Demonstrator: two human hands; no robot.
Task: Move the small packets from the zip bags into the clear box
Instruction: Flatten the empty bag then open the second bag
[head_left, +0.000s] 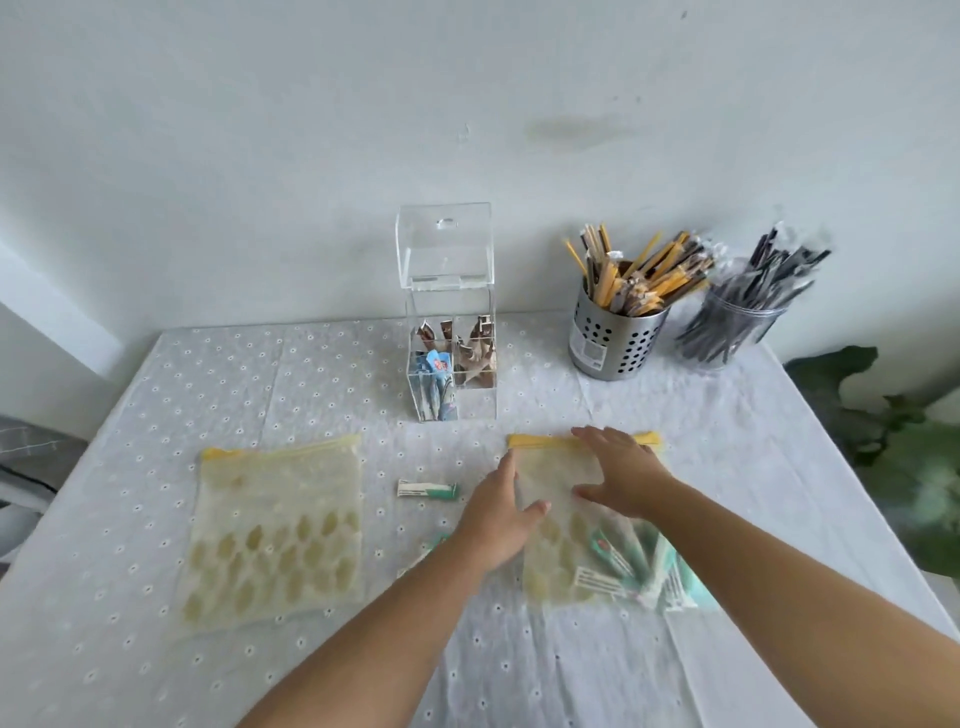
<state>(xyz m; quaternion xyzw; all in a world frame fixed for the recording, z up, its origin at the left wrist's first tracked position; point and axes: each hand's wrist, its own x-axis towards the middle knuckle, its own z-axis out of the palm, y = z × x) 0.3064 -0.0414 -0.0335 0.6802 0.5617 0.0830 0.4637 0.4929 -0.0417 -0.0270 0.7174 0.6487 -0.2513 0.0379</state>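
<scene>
- The right zip bag (587, 525) lay flat on the worktop (519, 670), green packets (639, 566) inside.
- Left hand (501, 525) and right hand (621, 478) rested released, pressing it.
- The film looked limp and slippery; pinching beside the yellow zip (540, 441) seemed best.

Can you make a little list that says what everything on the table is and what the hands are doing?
left hand: open, resting on the left edge of the right bag
right hand: open, flat on the right bag
right bag: holds green and white packets
left bag: flat, looks empty
loose packet: lies between the bags
clear box: lid up, brown packets behind, blue ones in front
metal cup: full of yellow and brown sticks
clear cup: full of dark sticks
table: white cloth with small holes
</scene>
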